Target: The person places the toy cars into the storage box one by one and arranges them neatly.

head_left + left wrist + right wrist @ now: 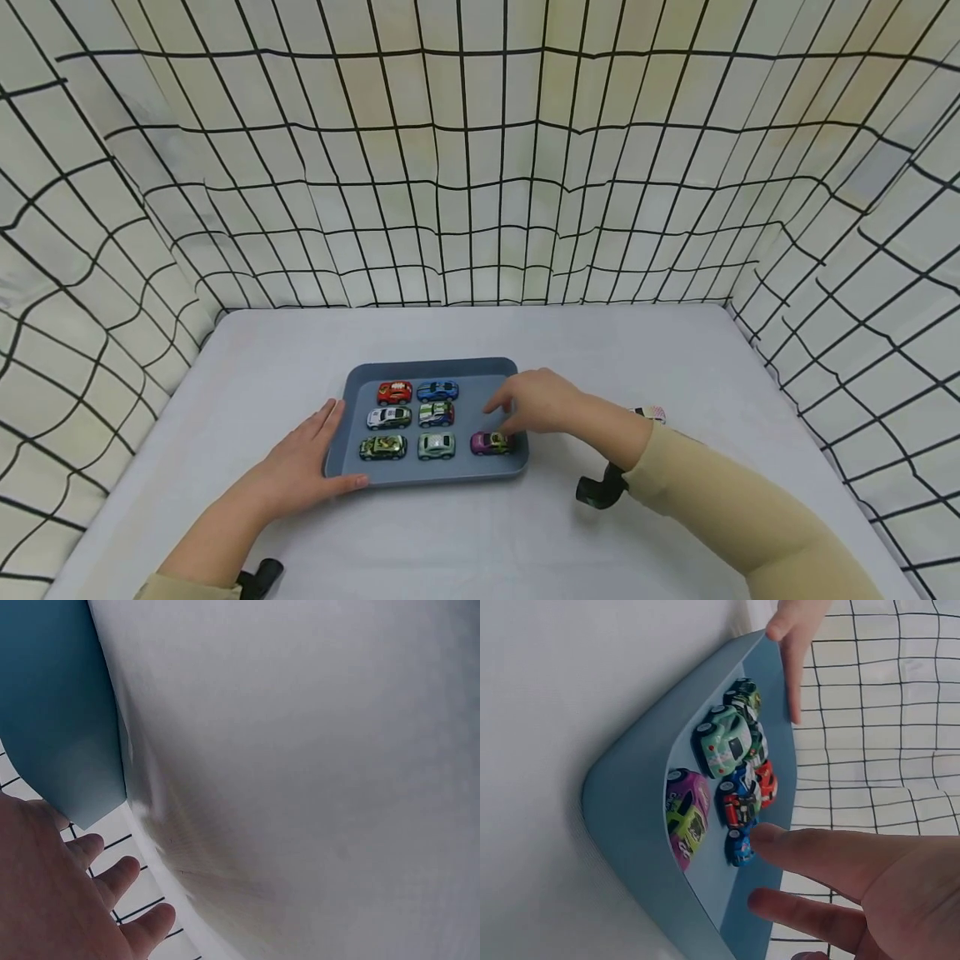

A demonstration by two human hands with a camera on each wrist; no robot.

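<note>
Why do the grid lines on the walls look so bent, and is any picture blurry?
Head view: a wide lens bows the grid curtain; the tray and cars are sharp. Left wrist view: the hand is close and soft. Right wrist view: the fingers blur slightly.

A white table (675, 367) carries a blue tray (431, 475) (seven toy cars inside).

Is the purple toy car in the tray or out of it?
In: the purple car sits inside the tray's rim.
</note>
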